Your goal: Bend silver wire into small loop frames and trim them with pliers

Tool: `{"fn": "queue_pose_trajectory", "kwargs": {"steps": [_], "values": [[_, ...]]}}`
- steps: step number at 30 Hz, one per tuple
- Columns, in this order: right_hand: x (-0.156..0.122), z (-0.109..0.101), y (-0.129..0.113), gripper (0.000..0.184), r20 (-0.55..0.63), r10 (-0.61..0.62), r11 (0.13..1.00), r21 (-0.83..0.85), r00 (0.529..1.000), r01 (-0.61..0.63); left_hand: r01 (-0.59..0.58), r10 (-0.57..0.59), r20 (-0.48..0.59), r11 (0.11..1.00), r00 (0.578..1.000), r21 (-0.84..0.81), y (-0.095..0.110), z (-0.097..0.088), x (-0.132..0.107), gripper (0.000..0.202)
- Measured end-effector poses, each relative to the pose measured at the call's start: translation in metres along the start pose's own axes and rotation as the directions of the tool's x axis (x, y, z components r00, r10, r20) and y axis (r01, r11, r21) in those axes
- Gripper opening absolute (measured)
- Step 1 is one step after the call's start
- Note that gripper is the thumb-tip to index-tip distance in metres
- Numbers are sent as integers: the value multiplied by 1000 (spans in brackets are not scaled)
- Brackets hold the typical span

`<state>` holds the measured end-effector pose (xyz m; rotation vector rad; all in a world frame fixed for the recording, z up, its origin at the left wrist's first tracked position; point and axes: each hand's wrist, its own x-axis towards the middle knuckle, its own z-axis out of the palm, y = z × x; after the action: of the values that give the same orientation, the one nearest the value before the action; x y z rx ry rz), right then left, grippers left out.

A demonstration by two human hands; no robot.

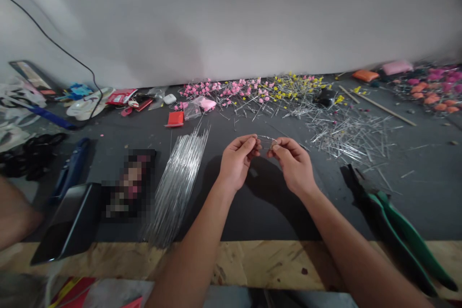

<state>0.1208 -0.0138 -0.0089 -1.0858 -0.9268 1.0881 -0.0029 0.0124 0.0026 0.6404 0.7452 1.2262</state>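
Over the middle of the dark tabletop, my left hand [236,161] pinches one end of a short length of thin silvery wire [266,138]. My right hand [293,161] pinches the other end between thumb and fingers. The wire looks twisted along its upper strand, and a small gap separates the two hands. To the left lies a bundle of long straight wires [180,178]. A loose heap of short cut wires [348,137] is spread to the right of my right hand. Pliers with green handles [397,236] rest at the right.
Along the wall lie wire stems with pink tips [231,90] and yellow tips [296,87]. A red packet [174,119], a blue stapler-like tool [74,166] and a dark phone-like device [68,224] are at left. Another person's arm [16,214] enters at the left edge. A wooden stick [388,108] lies back right.
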Motion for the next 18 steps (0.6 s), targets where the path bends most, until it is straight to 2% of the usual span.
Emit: {"fn": "queue_pose_trajectory", "kwargs": {"steps": [4, 9, 18], "values": [[-1, 3, 0, 5, 8, 15, 1000, 2, 1000, -15, -70, 70, -28, 998, 997, 5, -1, -1, 0, 30], [-1, 5, -1, 6, -2, 13, 999, 50, 1000, -13, -106, 106, -25, 994, 994, -5, -1, 0, -1, 19], [-2, 5, -1, 5, 22, 37, 997, 72, 999, -38, -104, 103, -43, 994, 994, -16, -1, -1, 1, 15]]}}
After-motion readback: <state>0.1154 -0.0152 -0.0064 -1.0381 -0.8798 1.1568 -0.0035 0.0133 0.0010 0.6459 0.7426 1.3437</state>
